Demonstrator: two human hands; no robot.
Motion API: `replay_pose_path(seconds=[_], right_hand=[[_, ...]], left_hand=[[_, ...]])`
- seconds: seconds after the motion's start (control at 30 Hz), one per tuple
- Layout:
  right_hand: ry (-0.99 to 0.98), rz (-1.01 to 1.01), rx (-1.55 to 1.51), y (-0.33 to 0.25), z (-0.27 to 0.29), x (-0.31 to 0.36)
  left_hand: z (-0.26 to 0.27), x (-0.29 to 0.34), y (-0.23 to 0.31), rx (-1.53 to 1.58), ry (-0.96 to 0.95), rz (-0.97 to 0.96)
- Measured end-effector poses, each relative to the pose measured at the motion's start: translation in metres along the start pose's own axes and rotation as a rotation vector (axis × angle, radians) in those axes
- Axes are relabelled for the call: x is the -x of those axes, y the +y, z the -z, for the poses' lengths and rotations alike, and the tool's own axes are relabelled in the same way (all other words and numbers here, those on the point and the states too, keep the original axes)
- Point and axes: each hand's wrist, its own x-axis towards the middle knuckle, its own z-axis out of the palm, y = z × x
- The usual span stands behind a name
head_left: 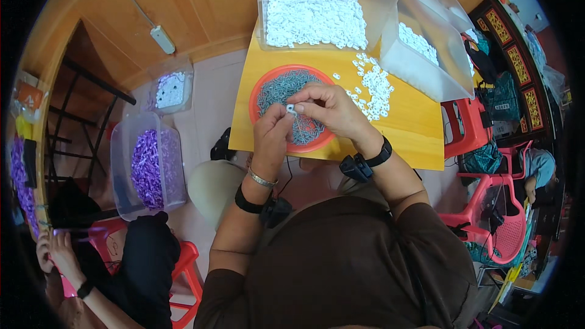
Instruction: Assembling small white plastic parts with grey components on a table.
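Over red bowl [253,113] on yellow surface [405,146]: pinching small white pc [291,108] w/ L hand [273,131] & R hand [328,106], hovering above grey pcs [274,90]. Prob best gripping lightly, squaring pc, working low, catching any drops.

Left hand [271,135], right hand [336,109] close together, fingers [309,93] pinched.

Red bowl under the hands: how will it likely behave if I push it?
The red bowl likely slides rather than rolls, since it sits upright. Its heap of small grey pieces may shift and make it feel heavier. Being near the front edge of the yellow table, it could tip off if pushed that way.
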Motion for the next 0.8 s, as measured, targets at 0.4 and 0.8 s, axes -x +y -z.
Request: replay_pose_path(seconds=[0.4, 0.8], right_hand=[[-0.050, 0.066, 0.115, -0.007, 0.000, 0.008], [0.078, 0.370, 0.570, -0.012, -0.015, 0.009]], left_hand=[[-0.002, 0.001, -0.002, 0.155, -0.020, 0.050], [-0.011, 0.002, -0.003, 0.177, 0.070, 0.039]])
